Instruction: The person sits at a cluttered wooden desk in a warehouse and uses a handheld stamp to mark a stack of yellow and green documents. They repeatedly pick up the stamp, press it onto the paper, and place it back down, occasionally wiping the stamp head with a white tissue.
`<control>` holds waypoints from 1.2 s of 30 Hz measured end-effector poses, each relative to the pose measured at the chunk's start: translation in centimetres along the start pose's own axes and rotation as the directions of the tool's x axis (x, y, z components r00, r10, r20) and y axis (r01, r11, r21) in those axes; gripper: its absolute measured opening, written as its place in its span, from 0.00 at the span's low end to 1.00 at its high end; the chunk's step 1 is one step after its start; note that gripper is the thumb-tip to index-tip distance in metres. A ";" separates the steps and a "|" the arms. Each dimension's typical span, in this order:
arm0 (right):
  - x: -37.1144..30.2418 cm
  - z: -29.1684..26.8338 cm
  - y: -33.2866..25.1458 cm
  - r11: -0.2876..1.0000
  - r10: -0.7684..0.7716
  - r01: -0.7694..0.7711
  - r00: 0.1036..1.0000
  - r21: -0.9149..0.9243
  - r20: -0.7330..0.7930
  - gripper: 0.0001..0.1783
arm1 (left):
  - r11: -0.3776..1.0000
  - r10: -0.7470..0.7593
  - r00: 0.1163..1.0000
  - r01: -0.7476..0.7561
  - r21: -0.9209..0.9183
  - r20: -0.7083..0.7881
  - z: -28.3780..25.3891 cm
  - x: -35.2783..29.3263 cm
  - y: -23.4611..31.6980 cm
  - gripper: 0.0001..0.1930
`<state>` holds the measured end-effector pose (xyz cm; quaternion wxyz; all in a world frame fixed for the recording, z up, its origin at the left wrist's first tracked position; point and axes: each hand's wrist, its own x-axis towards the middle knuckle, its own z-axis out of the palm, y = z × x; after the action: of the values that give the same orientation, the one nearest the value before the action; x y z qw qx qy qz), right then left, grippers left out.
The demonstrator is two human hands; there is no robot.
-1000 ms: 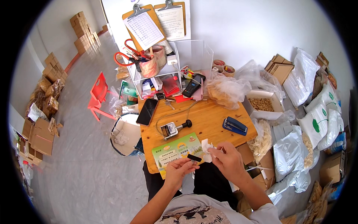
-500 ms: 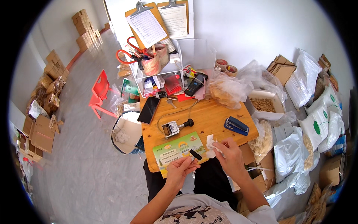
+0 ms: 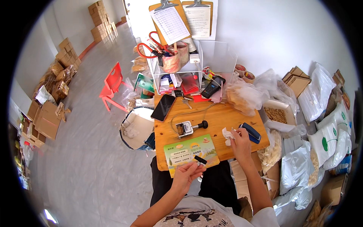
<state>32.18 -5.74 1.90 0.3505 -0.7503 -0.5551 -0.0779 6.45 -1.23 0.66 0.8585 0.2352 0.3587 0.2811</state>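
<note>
the black strip [image 3: 200, 160] is in the left hand [image 3: 186, 175], over the near right part of the card [image 3: 179, 151], by the near edge of the table [image 3: 236, 118]. that grip is together on the strip's near side, thumb and fingertips only. the right hand [image 3: 241, 142] has its grip clamped on a crumpled tissue [image 3: 227, 134], just beside the stapler [image 3: 250, 133]; whether hand and stapler touch i cannot tell.

the likeliest trouble is a drop: so small a thing in so slight a pinch could slip if the fingers shift, landing on the card or past the table's edge onto the lap. if the dark face carries ink, which does not show, a brush against the card would smudge it. the right hand, so near the stapler, could nudge it with a careless turn, and the thin tissue might tear if pulled.

the strip's long axis runs slantwise, one end pointing far and left, the other near and right, toward the person's right leg. its broad black face is turned up.
</note>
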 end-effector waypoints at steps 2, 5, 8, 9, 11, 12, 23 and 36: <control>0.1 -0.2 -0.6 1.000 0.006 -0.006 1.000 0.027 0.017 0.18 | 1.000 0.010 1.000 -0.010 -0.008 -0.005 0.0 0.0 -0.1 0.09; -0.2 -0.2 -0.9 0.999 0.019 -0.022 0.998 0.035 0.065 0.19 | 0.999 0.032 0.999 -0.032 -0.003 -0.011 0.2 0.2 -0.2 0.09; -0.4 0.1 -0.3 0.997 0.078 -0.080 0.994 0.012 0.081 0.19 | 0.995 0.093 0.996 -0.093 0.048 -0.005 0.6 0.2 -0.1 0.08; -0.5 0.1 -0.4 0.992 0.123 -0.123 0.990 0.002 0.069 0.19 | 0.987 0.133 0.991 -0.133 0.086 0.004 0.8 0.3 -0.1 0.08; -0.4 -0.2 -1.3 0.993 0.105 -0.103 0.994 -0.059 0.018 0.18 | 0.959 0.231 0.973 -0.231 0.163 0.021 1.0 0.5 -0.2 0.07; -0.4 -0.8 -2.5 0.993 0.040 -0.042 0.999 -0.114 -0.017 0.18 | 0.936 0.289 0.957 -0.289 0.201 0.030 1.0 0.6 -0.3 0.07; -4.8 -0.5 -11.1 0.965 -0.221 0.210 0.974 0.156 0.055 0.14 | 0.937 0.309 0.950 -0.296 0.187 -0.039 1.4 1.9 -1.2 0.05; -4.0 1.1 -11.1 0.973 -0.198 0.195 0.980 0.120 0.015 0.14 | 0.953 0.268 0.952 -0.284 -0.109 -0.147 2.5 2.1 -2.0 0.05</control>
<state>20.50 -6.63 3.90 0.3772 -0.6706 -0.6349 -0.0694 10.16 -1.82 -0.01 0.7988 0.2085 0.3586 0.4357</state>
